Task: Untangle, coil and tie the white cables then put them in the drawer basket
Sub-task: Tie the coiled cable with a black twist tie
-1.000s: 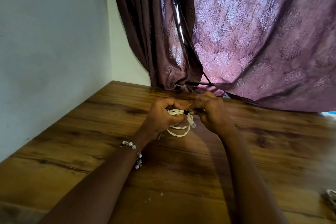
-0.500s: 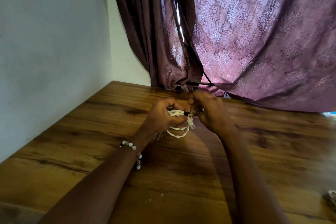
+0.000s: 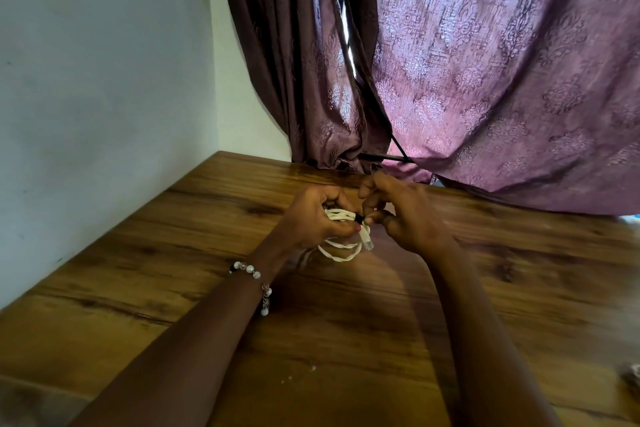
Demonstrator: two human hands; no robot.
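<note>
- A person's left hand point(image 3: 311, 215) clenches a coiled white cable point(image 3: 341, 248) just above a wooden table point(image 3: 173, 253), fingers curled over the top of the bundle and thumb under it; the hold appears meant to keep the loops stacked so they cannot spring apart while the tie goes on.
- The right hand point(image 3: 401, 215) meets it from the other side, fingertips pinching at a small black tie point(image 3: 359, 218) that sits on the strands beside the left thumb; the judgement here is that the tying step is in hand, not yet finished.
- Lower loops of the coil hang free below the left palm, and a clear-tipped connector point(image 3: 367, 243) dangles between the two hands; it looks left out of the wrap so the tie closes on cable alone.
- A beaded bracelet point(image 3: 258, 282) circles the left wrist; a purple patterned curtain point(image 3: 485, 80) drapes onto the far table edge.
- Much of the coil is hidden inside the left fist; whether the tie is closed cannot be told; no drawer basket is in view; a pale object point(image 3: 634, 373) at the right edge is cut off and too blurred to name.
</note>
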